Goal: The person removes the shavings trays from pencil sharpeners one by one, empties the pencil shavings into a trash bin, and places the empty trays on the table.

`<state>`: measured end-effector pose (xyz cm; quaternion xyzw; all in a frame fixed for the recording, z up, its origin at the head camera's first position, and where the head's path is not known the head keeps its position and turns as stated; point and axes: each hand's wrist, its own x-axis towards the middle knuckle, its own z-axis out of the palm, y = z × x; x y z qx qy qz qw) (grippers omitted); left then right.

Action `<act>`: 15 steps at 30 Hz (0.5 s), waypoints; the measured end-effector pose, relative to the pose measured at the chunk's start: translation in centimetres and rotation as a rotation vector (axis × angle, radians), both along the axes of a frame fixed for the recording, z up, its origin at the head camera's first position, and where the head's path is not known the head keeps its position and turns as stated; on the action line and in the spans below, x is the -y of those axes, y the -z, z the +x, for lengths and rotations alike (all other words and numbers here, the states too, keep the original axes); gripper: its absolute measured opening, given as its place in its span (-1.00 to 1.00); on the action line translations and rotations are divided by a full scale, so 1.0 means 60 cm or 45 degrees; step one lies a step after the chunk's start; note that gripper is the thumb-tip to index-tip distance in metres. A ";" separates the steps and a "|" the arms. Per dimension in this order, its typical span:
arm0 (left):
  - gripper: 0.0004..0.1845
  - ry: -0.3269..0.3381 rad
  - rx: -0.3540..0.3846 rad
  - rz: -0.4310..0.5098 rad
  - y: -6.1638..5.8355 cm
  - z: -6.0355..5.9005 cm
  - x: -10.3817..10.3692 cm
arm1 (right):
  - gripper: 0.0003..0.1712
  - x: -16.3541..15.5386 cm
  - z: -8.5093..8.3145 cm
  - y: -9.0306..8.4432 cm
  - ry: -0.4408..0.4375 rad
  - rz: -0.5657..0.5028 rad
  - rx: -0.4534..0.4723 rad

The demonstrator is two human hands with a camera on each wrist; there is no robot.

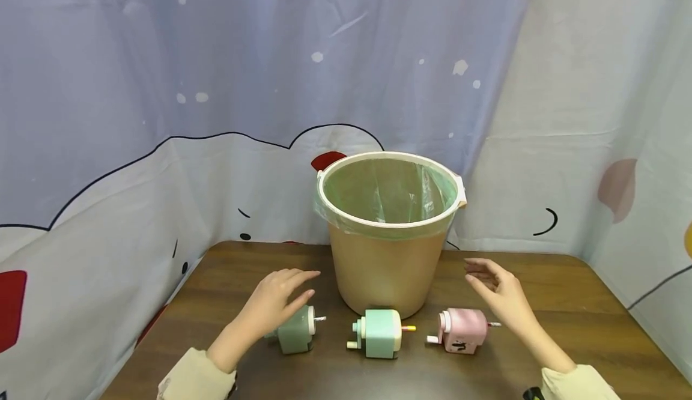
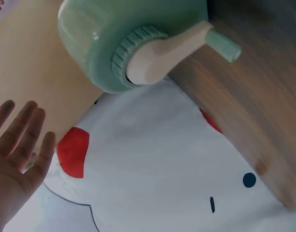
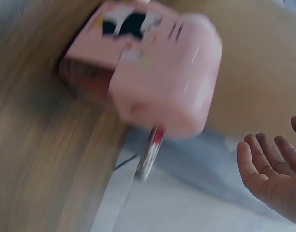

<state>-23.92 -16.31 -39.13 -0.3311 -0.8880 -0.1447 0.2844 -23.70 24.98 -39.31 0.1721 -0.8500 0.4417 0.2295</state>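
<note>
A tan bin with a green liner stands at the back centre of the brown table, and three hand-crank pencil sharpeners stand in a row in front of it. The green sharpener is at the left, under the left hand, which hovers above it with fingers straight and relaxed, holding nothing. The pink sharpener is at the right, just beside the right hand, which is likewise spread and holds nothing. The mint sharpener stands between them, in front of the bin's base, apart from both hands. Each unit appears to be a rigid, lightweight plastic housing with smooth, possibly slippery faces. Grip across the flat sides of the body. Avoid the crank handle, which likely rotates, and the pencil protruding from the pink unit's end, which may slide out or snap.
</note>
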 end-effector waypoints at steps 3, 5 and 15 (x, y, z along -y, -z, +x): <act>-0.61 -0.020 0.009 -0.027 0.007 0.013 0.002 | -0.72 0.023 0.015 0.000 -0.041 0.002 0.016; -0.62 -0.037 0.033 -0.031 0.011 0.022 0.003 | -0.71 0.038 0.024 0.001 -0.069 0.005 0.017; -0.49 -0.118 0.257 -0.042 0.038 0.043 0.015 | -0.65 0.099 0.057 0.011 -0.282 -0.001 0.146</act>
